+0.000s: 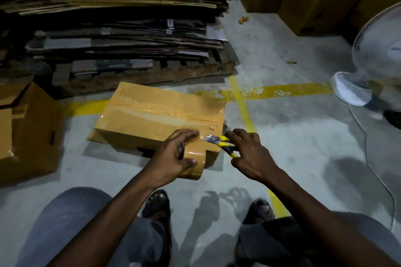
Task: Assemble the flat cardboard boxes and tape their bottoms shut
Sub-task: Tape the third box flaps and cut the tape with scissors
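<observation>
A brown cardboard box (152, 119) lies on the concrete floor with its flaps closed and a glossy strip of clear tape along the seam. My left hand (175, 156) grips a roll of brown tape (195, 165) at the box's near right corner, fingers over the top edge. My right hand (249, 154) holds a yellow and black utility knife (221, 143), its blade pointing left at the tape between roll and box.
A tall stack of flattened cartons (112, 28) sits on a wooden pallet (152, 73) behind the box. An assembled box (26, 132) stands at left. A white fan (377, 58) and its cord are at right. Yellow floor lines (282, 91) cross nearby. My feet are below.
</observation>
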Available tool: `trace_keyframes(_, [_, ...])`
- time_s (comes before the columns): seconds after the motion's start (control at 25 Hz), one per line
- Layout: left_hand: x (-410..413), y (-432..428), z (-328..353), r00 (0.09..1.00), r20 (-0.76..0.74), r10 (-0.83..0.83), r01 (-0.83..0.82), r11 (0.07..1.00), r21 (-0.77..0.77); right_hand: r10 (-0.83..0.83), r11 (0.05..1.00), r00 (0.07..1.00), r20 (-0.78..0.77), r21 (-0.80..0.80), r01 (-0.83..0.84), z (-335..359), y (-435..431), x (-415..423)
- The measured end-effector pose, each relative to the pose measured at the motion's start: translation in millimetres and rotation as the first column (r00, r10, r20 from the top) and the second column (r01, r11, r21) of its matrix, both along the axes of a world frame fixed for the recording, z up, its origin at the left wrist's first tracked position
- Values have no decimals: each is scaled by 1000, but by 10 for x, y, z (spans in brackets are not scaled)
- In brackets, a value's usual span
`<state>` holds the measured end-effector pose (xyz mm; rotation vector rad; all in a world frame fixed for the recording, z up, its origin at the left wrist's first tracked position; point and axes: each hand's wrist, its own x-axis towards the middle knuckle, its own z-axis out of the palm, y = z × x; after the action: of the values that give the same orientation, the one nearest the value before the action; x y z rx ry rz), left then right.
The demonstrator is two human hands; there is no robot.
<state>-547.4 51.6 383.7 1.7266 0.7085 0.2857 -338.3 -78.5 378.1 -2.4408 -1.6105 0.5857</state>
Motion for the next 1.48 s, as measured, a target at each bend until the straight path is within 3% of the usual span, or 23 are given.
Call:
trace_keyframes(0.2, [-23, 45, -2, 1000, -15, 2, -3, 1000, -22, 17, 1000, 988, -153, -23, -21, -6, -29, 132])
trace_keyframes(0.76, [213, 19, -96, 995, -42, -94, 88, 986, -141, 57, 998, 971, -230, -13, -62, -115, -112, 435])
trace_keyframes(0.84, [234, 21, -112, 994, -67, -88, 81, 992, -102, 69, 997, 974, -215, -12, -73, -94, -100, 456])
trace_keyframes(1.04, [265, -19, -186, 952, -276, -131, 200, 950, 240, 92, 995, 982, -166, -15, -96, -152, -104, 451])
trace_keyframes(1.12, [284, -29, -192, 943, -316, -107, 202, 936, 287, 86, 996, 982, -169, 1, -88, -164, -97, 452])
trace_keyframes(1.4, [319, 89, -258, 903, -422, -81, 165, 972, 166, 100, 993, 981, -167, 70, -90, -228, -45, 500])
trace_keyframes(1.48, [365, 120, -282, 945, -323, -44, 38, 999, -25, 132, 988, 977, -168, 103, -116, -300, -16, 558])
